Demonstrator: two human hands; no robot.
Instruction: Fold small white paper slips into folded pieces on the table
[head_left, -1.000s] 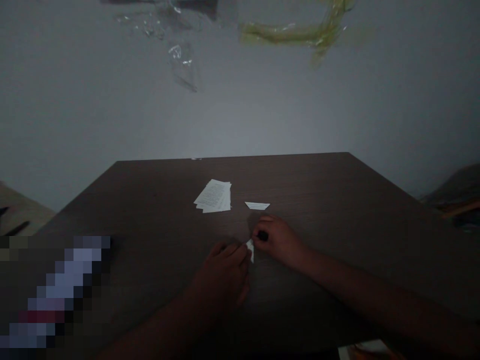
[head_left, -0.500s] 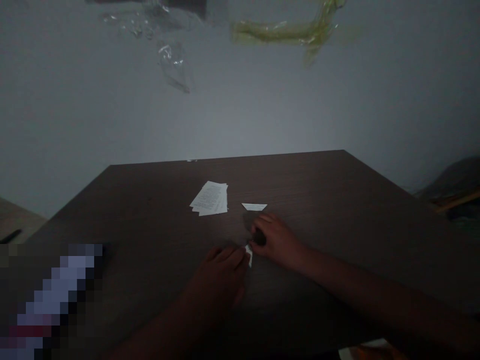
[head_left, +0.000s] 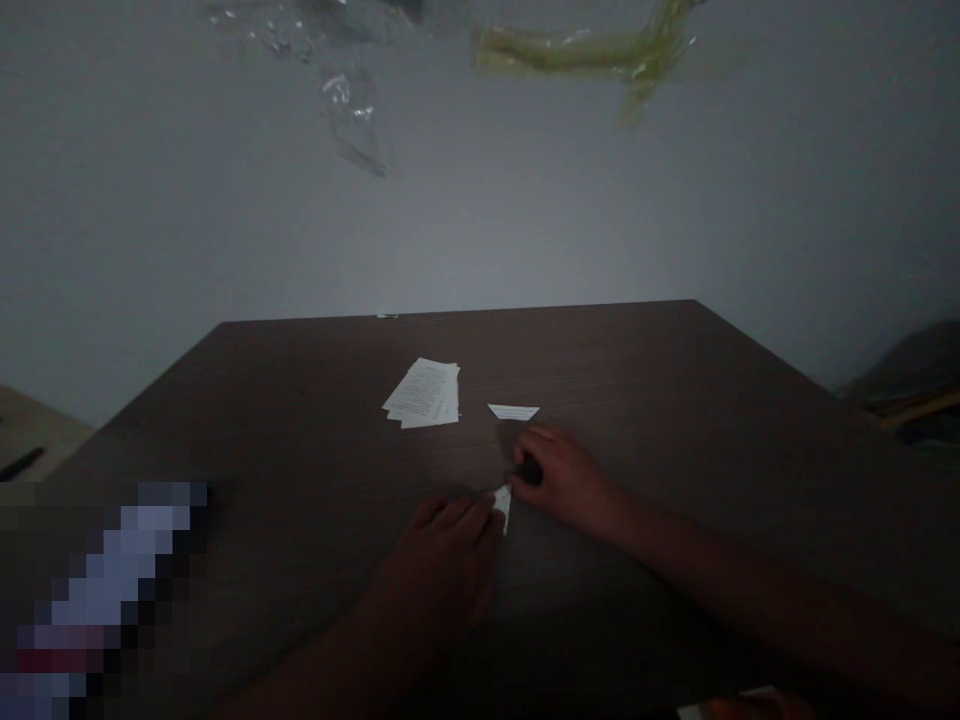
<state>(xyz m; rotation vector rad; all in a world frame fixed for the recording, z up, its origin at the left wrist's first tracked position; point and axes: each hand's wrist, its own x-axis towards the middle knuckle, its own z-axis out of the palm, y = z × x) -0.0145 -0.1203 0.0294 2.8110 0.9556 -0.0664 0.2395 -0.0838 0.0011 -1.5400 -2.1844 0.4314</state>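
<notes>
A small piece of folded white paper [head_left: 502, 507] lies low over the tabletop, partly covered by fingers. My left hand [head_left: 454, 545] is closed on its left side, fingers bent and pressed down. At the paper's upper right tip is my right hand [head_left: 559, 475], its thumb and forefinger curled round into a pinch; the exact contact is too dark to make out. Just beyond my right hand sits a flat, boat-shaped folded paper [head_left: 514, 412] with printed lines. Farther left is a loose stack of printed paper sheets [head_left: 425, 393].
The dark brown table [head_left: 300, 440] meets a grey wall [head_left: 525, 220] with clear tape [head_left: 356, 120] and yellow tape [head_left: 570, 50] stuck on it. A blurred-out object [head_left: 112, 570] occupies the left front. At the bottom edge something white and orange [head_left: 742, 705] shows.
My right hand has drawn slightly up and right, and more of the small folded paper shows. My left hand keeps its place on the paper. The view has shifted a little.
</notes>
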